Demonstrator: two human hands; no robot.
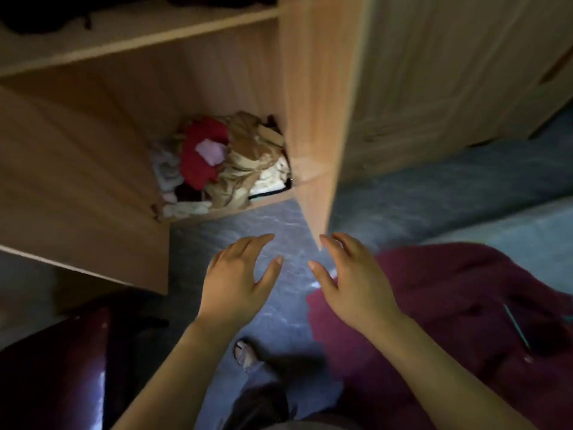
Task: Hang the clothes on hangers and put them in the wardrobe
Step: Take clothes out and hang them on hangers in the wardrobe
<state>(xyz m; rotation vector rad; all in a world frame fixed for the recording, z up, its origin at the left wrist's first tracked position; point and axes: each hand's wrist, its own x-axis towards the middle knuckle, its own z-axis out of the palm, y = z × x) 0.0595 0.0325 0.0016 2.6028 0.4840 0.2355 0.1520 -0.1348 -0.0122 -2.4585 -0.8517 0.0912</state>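
Head view only; dim, motion-blurred. Wardrobe (77,169) fills the 10–12 o'clock part of the frame, its top cut off. Upper shelf (139,35) carries a dark item (37,17), too shadowed to identify. Clothes pile (223,162) lies crumpled in the bottom compartment, at 11 o'clock from the hands: red, tan, white and pale pink pieces, individual garments not separable. Open door (313,119) is seen edge-on at 12 o'clock, hiding the pile's right end.

Maroon garment (449,290) lies spread at 3 o'clock of the right hand; the surface under it is hidden. A thin teal rod (516,327) rests on it, nature unclear. Glossy dark red object (46,367) at 8 o'clock, cut off by the frame. One foot (245,355) shows on the floor (248,225) at 6 o'clock.

Left hand (238,280): fingers straight and spread, holding nothing, over bare floor. Right hand (350,280): likewise spread and empty; its fingertips (325,240) are at the door's lower corner, contact not resolvable.
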